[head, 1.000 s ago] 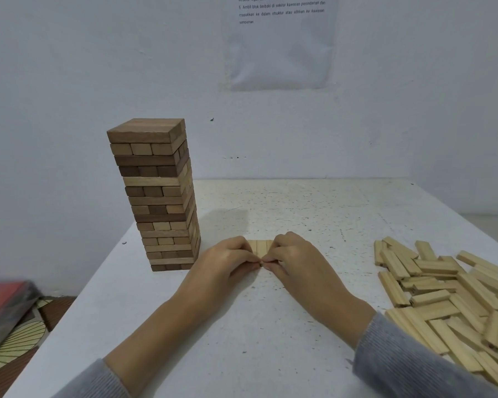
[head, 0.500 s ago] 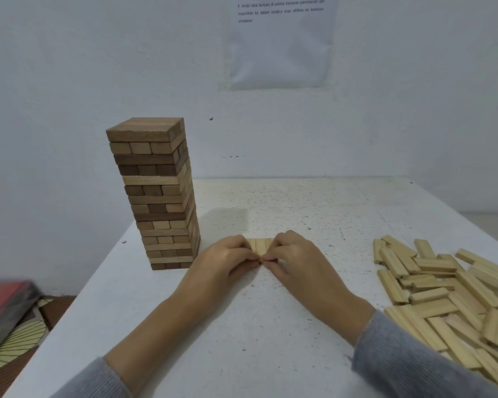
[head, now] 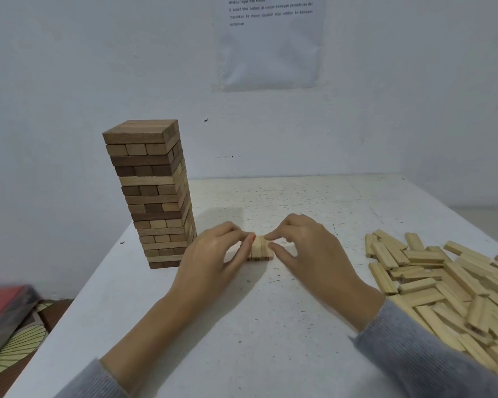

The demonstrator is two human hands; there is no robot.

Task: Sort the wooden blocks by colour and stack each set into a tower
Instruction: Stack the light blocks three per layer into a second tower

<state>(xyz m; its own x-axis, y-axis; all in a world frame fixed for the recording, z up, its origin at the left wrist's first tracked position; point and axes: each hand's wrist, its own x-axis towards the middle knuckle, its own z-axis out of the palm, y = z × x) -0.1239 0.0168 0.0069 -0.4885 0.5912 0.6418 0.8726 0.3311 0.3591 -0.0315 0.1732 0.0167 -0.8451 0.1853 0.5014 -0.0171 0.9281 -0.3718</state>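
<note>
A white wall and a speckled white table (head: 299,326) fill my feed. At the table's middle lies the pale row (head: 260,248), light blocks side by side, flat on the surface; I take it for the foot of the second tower. Half a second ago my fingertips met over it. Now the hands have drawn a little apart and the row shows between them, so squaring looks nearly done. My left hand (head: 213,262) pinches its left edge with curled forefinger and thumb, and my right hand (head: 314,254) pinches the right edge likewise. Just left stands the brown tower (head: 153,196). The pale heap (head: 457,282) lies well to the right, cut by the frame. My fingers hide the row's far corners, the wall sheet (head: 270,44) is cropped above, and a red thing (head: 3,308) at lower left is blurred.
</note>
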